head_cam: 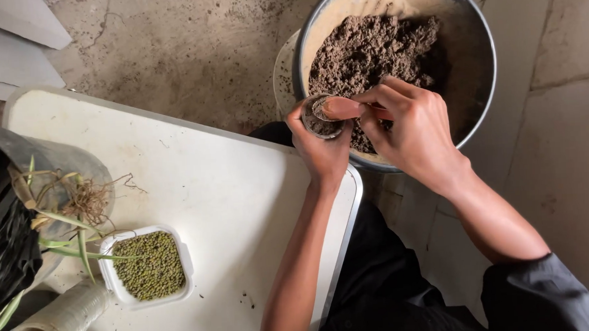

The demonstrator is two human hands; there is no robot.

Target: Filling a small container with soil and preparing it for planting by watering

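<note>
My left hand [321, 151] is bare, no glove, ring or watch, and the forearm behind it is uncovered right down to the lower edge of the view. My right hand [414, 132] is bare too; its forearm is uncovered as far as a dark, rolled-up sleeve [540, 294] bunched near the elbow. Right of the table [197, 188], my lap shows dark trousers [383, 280] of plain, creased cloth.

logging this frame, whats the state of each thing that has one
small cup: partly filled with soil, held by left hand
spoon: in right hand, over the cup
metal basin: holds soil
white tub: lidless, full of green beans
</note>
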